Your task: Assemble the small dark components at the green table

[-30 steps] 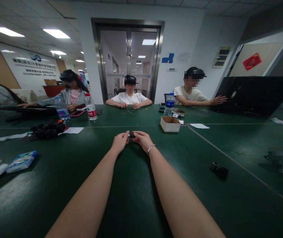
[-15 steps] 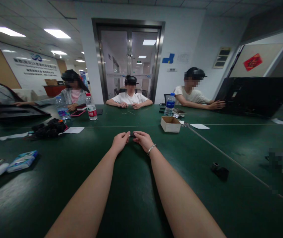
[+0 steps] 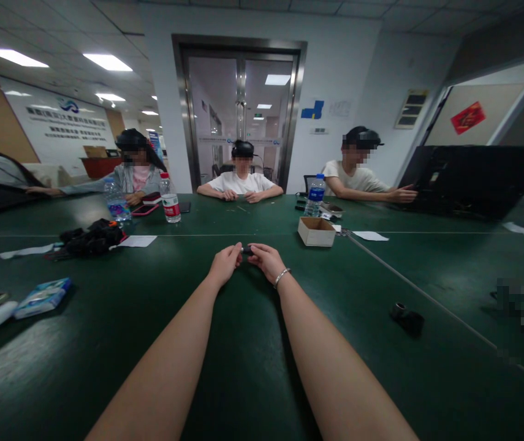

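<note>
Both arms reach forward over the green table (image 3: 252, 343), and the hands meet close together near its middle seam. Pinched between the fingertips is a small dark piece with a light-coloured end (image 3: 246, 250); it is too small for me to tell its kind. My left hand (image 3: 225, 267) is closed at the light end. On the dark end, my right hand (image 3: 267, 263) has its thumb and fingers closed, and a silver bracelet (image 3: 282, 277) circles that wrist. The fingers partly hide the piece.
A small open box (image 3: 316, 236) stands right of my hands, by a water bottle (image 3: 315, 195). Left lie a black tangled bundle (image 3: 91, 237), a red-labelled bottle (image 3: 170, 199) and a tissue pack (image 3: 43, 298). A black item (image 3: 407, 320) lies right. People sit around the table.
More of the dark piece shows between my fingertips, while my hands stay nearly in place. At the far left, the dark panel by a person has shifted left, uncovering some table.
</note>
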Action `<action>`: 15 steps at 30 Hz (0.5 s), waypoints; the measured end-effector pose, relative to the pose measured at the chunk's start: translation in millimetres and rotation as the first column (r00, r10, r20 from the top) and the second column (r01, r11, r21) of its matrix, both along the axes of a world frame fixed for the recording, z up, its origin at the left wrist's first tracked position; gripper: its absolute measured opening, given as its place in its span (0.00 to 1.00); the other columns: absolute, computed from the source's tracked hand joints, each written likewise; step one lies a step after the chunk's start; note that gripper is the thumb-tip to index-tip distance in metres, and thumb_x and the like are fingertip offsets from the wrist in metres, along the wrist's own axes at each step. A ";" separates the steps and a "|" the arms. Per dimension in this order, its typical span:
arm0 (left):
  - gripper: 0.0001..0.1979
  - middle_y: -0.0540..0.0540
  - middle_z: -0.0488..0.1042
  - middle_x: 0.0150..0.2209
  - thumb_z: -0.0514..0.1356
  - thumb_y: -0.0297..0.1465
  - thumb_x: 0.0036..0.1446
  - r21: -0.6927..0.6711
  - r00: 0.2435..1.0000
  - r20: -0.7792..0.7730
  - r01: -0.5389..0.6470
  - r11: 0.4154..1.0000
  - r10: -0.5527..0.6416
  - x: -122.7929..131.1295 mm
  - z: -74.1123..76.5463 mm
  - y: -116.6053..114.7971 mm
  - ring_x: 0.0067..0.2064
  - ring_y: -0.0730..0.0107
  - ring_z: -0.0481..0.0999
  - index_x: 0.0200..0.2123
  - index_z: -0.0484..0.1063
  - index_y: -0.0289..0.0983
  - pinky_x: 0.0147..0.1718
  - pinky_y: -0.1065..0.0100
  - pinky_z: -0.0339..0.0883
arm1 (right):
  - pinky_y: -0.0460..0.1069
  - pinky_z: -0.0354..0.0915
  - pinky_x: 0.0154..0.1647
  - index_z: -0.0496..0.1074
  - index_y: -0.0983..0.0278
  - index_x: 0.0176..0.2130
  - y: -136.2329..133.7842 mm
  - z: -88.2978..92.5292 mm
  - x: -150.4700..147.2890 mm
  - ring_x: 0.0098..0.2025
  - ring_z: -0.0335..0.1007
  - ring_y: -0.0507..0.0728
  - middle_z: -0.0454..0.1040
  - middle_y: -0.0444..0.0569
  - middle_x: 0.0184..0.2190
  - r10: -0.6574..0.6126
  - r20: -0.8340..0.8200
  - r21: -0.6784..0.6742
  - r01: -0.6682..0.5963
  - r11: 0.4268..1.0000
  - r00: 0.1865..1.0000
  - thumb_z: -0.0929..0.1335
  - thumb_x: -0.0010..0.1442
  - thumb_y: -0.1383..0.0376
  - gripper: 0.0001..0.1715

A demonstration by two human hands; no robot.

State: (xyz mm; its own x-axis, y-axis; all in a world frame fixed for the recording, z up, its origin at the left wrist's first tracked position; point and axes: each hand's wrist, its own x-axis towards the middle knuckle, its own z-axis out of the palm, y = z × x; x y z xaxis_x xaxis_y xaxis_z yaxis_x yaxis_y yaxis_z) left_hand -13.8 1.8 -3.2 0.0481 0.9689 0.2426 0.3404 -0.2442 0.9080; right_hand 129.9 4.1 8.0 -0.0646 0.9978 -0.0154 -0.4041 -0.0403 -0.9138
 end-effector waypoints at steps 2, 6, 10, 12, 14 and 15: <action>0.22 0.48 0.70 0.25 0.47 0.50 0.53 0.012 1.000 0.024 0.013 1.000 -0.013 0.7 0.6 -1.4 0.27 0.72 0.69 0.29 0.66 0.37 0.25 0.72 0.61 | 0.44 0.68 0.28 0.73 0.69 0.32 -0.2 0.8 0.2 0.19 0.66 0.47 0.72 0.44 0.19 0.002 0.000 -0.009 -0.002 1.000 1.000 0.68 0.51 0.73 0.04; 0.17 0.50 0.69 0.25 0.48 0.46 0.54 0.008 0.999 0.035 -0.002 1.000 0.002 1.1 1.4 -2.0 0.26 0.72 0.69 0.30 0.65 0.38 0.24 0.73 0.61 | 0.44 0.69 0.28 0.73 0.68 0.31 0.4 0.2 0.8 0.19 0.66 0.47 0.72 0.44 0.20 0.001 0.010 -0.004 -0.001 1.000 1.000 0.70 0.49 0.72 0.05; 0.22 0.48 0.69 0.25 0.47 0.49 0.53 0.006 1.000 0.004 -0.007 1.000 0.007 0.9 1.0 -0.4 0.26 0.72 0.69 0.27 0.67 0.36 0.25 0.72 0.61 | 0.44 0.69 0.28 0.73 0.69 0.31 2.0 -3.2 1.2 0.20 0.66 0.47 0.72 0.44 0.20 0.008 0.004 0.016 -0.009 1.000 1.000 0.70 0.49 0.71 0.06; 0.24 0.48 0.69 0.25 0.46 0.50 0.53 0.007 1.000 -0.019 -0.014 1.000 0.014 0.7 -0.1 0.5 0.26 0.71 0.68 0.26 0.67 0.36 0.25 0.71 0.61 | 0.44 0.68 0.28 0.74 0.69 0.32 2.6 -4.6 1.3 0.20 0.66 0.46 0.72 0.44 0.20 0.012 -0.001 0.026 -0.012 1.000 1.000 0.70 0.48 0.71 0.06; 0.25 0.48 0.69 0.24 0.45 0.51 0.54 0.007 0.999 -0.039 -0.021 1.000 0.021 0.5 -0.9 1.0 0.26 0.71 0.68 0.26 0.68 0.36 0.26 0.71 0.61 | 0.44 0.68 0.29 0.74 0.69 0.31 3.0 -5.4 1.2 0.19 0.65 0.46 0.71 0.44 0.20 0.010 -0.007 0.031 -0.009 0.999 1.000 0.71 0.48 0.70 0.06; 0.25 0.48 0.69 0.24 0.45 0.51 0.54 0.006 0.999 -0.047 -0.019 1.000 0.020 0.4 -1.0 0.9 0.26 0.70 0.69 0.26 0.68 0.36 0.26 0.71 0.61 | 0.44 0.68 0.29 0.74 0.69 0.31 3.2 -5.5 1.2 0.19 0.65 0.46 0.71 0.44 0.19 0.010 -0.008 0.031 -0.010 0.999 1.000 0.71 0.47 0.70 0.07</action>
